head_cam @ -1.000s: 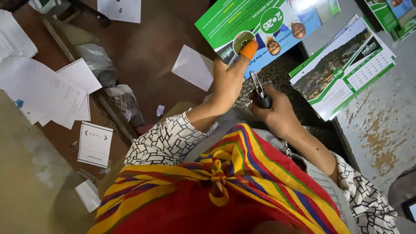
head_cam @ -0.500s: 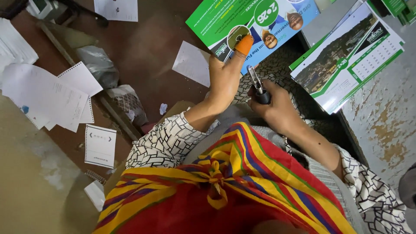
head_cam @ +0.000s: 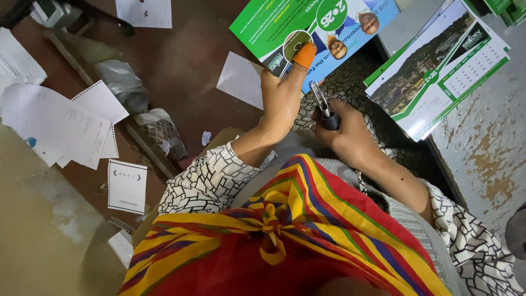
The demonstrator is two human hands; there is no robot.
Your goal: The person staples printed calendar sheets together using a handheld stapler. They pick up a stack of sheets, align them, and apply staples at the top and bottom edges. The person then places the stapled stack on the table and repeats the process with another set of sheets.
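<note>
My left hand (head_cam: 282,101) reaches forward, and its thumb, capped with an orange rubber cover (head_cam: 304,55), presses on the lower edge of a green and blue printed sheet (head_cam: 274,27). Just to its right, my right hand (head_cam: 348,137) is closed around the dark handle of a small metal tool (head_cam: 320,101). The tool's shiny jaws point up toward the sheet's edge beside my left thumb. Both hands hover over a dark patterned surface, close together and almost touching.
A green-bordered calendar sheet (head_cam: 438,71) with a landscape photo lies at the right on a worn grey top (head_cam: 493,137). Loose white papers (head_cam: 60,123), a small white card (head_cam: 127,186) and a crumpled plastic bag (head_cam: 123,82) litter the brown floor at left. A striped red and yellow cloth (head_cam: 285,235) covers my lap.
The green sheet has shifted a little up and to the left under my left thumb. My right hand keeps the tool in about the same place.
</note>
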